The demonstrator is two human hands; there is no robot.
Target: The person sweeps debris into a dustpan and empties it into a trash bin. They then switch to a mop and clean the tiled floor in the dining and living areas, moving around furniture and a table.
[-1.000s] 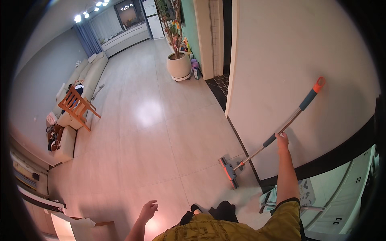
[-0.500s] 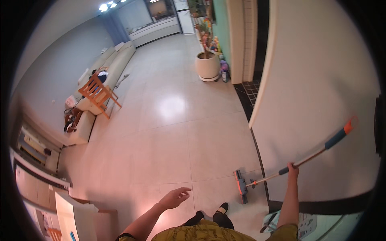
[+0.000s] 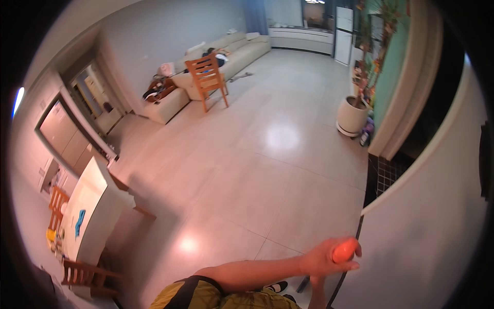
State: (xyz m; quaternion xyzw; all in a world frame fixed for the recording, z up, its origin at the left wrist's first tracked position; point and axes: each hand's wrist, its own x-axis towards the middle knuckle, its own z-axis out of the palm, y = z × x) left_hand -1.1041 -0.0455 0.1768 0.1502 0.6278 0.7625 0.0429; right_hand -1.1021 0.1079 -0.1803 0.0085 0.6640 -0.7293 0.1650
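Note:
My left hand (image 3: 324,259) reaches across to the right, its fingers wrapped round the orange end of the mop handle (image 3: 343,251). The handle points up toward me, so its pole is hidden beneath the hands. My right forearm (image 3: 318,292) rises from the lower edge just under the left hand. The right hand's fingers are hidden behind the left one. A dark bar (image 3: 303,284), perhaps part of the mop, shows near my shoe (image 3: 278,287) on the tiled floor (image 3: 231,190).
A white wall (image 3: 411,247) stands close on my right, beside a doorway with dark tiles (image 3: 388,172). A potted plant (image 3: 352,116) is beyond it. Farther off are a wooden chair (image 3: 206,77) and a sofa (image 3: 247,49). At left is a table (image 3: 95,206) with chairs.
The mop has swung from lying slantwise at the right to pointing up at me. My left hand has moved right and closed on its orange end. The view has turned left.

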